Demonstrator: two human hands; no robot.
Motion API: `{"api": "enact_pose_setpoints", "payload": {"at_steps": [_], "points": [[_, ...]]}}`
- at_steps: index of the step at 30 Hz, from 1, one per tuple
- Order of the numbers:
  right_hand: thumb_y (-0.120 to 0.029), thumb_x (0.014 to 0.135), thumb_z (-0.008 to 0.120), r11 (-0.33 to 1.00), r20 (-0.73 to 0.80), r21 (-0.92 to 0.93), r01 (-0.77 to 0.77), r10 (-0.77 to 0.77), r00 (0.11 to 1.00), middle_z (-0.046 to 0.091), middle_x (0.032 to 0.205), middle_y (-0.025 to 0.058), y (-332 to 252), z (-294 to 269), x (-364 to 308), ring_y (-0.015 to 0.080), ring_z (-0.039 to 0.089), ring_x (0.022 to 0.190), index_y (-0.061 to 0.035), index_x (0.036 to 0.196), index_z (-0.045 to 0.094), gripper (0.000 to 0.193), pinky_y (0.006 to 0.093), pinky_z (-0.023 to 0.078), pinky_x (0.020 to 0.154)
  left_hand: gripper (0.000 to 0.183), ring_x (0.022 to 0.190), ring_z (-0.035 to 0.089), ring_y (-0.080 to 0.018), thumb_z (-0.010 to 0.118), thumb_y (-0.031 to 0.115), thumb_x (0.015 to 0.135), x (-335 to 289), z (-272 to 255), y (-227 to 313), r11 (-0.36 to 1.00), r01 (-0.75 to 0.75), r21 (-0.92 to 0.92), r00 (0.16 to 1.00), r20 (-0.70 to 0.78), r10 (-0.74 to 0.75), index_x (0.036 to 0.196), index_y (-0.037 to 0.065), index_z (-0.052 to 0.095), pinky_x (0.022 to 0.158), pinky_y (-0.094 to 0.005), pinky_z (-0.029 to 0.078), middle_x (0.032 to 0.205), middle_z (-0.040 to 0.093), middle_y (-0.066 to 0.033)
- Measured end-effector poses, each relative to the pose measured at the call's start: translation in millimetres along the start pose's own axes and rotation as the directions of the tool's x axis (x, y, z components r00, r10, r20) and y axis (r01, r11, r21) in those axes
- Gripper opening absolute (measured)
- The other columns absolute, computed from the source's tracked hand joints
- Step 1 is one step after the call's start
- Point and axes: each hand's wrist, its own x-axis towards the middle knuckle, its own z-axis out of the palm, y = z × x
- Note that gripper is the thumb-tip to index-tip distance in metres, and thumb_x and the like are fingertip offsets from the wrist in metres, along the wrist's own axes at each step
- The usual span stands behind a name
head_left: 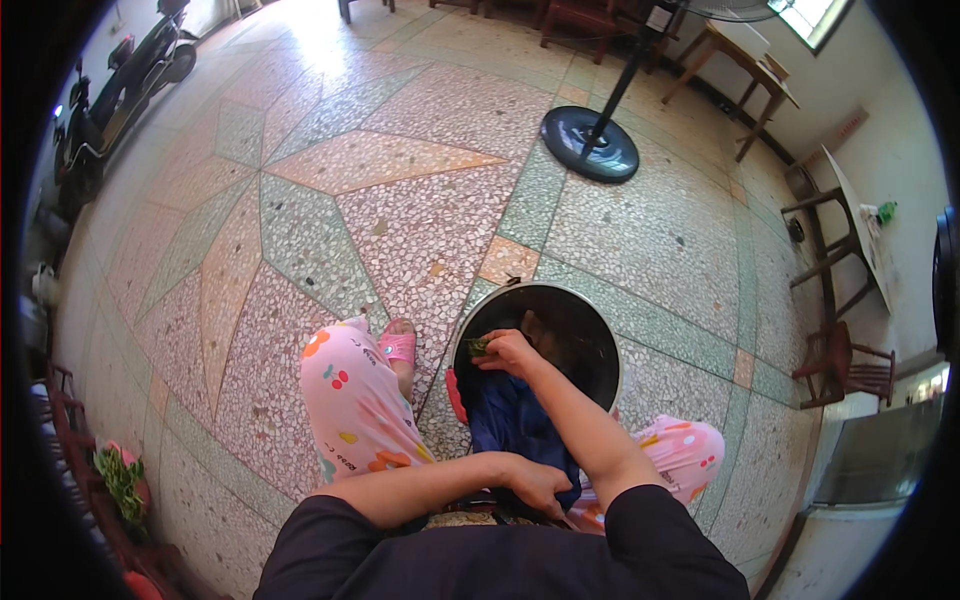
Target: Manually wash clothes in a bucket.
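A large round metal pot [598,322] with a pale rim stands on the floor between my legs. My right hand [507,352] is over its left side, fingers pinched on a small bunch of green leaves [478,346]. Dark blue cloth or a bag [515,418] spreads from my lap toward the pot, under my right forearm. My left hand [541,487] is curled at the cloth's near edge, seemingly gripping it; its fingertips are hidden. Deep in the pot is something brownish [545,335], too dim to name.
A standing fan's round black base [590,143] is beyond the pot. To the right are a wooden chair [845,365] and a folding table [855,225]. Leafy greens [122,485] lie at the lower left. A scooter [125,90] is parked at the far left.
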Motion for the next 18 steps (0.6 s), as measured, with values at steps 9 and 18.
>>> {"api": "enact_pose_setpoints", "payload": {"at_steps": [9,18], "points": [[-0.011,0.062,0.056,0.375,-0.036,-0.912,0.164,-0.472,0.881,0.061,0.095,0.0197,90.6,-61.9,63.6,0.0311,0.058,0.093,-0.0064,0.098,0.063,0.036,0.0341,0.045,0.083,0.041,0.091,0.056,-0.0371,0.058,0.027,0.073,-8.5,-18.9,-19.3,0.990,0.141,0.015,0.987,-0.085,-0.139,0.096,-0.007,0.055,0.076,-0.0413,0.044,0.094,0.058,-0.0253],[-0.009,0.064,0.053,0.619,-0.489,-0.763,-0.184,-0.368,0.791,0.061,0.094,0.0231,133.8,-158.9,47.7,0.0346,0.056,0.097,0.0001,0.090,0.064,0.030,0.0361,0.044,0.083,0.034,0.089,0.057,-0.0361,0.054,0.025,0.074,-10.4,-23.0,-30.1,0.967,0.247,0.067,0.953,-0.198,-0.230,0.094,-0.001,0.055,0.076,-0.0429,0.045,0.090,0.059,-0.0226]]}}
